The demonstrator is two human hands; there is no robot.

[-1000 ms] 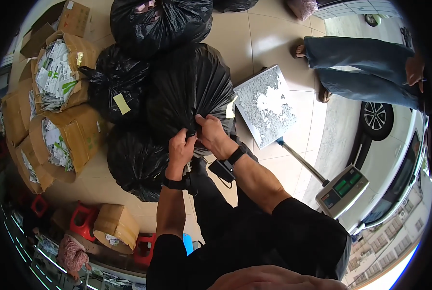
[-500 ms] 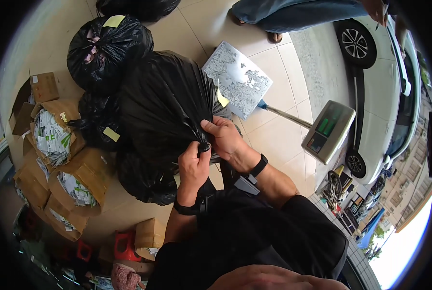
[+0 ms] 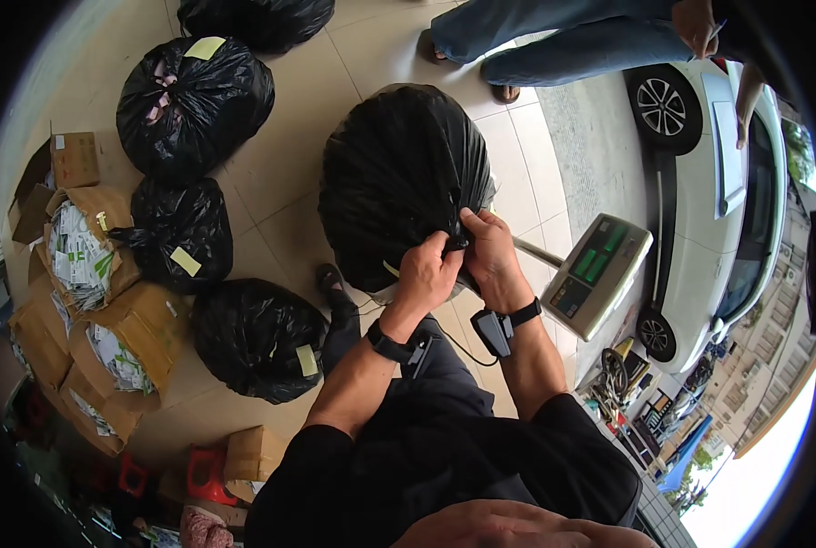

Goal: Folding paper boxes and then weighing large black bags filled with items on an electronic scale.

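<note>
A big, full black garbage bag [image 3: 399, 173] stands in front of me, its top gathered into a twisted neck. My left hand [image 3: 426, 272] is closed on that neck from the left. From the right, my right hand [image 3: 492, 248] pinches the same gathered plastic, thumb on top. The bag sits where the scale's platform was and covers it almost wholly. To the right, the weighing scale's display head [image 3: 600, 274] shows lit green digits on its pole.
More black bags with yellow notes [image 3: 186, 261] lie to the left, beside open cartons [image 3: 129, 342] of packets. A person in jeans [image 3: 572, 41] stands at the far right, holding a pen and a clipboard [image 3: 726, 155]. A white car [image 3: 710, 247] is parked on the right.
The bag in my hands has moved right, from beside the other bags onto the scale's platform. Both hands have stayed on its neck. The clipboard has come into view.
</note>
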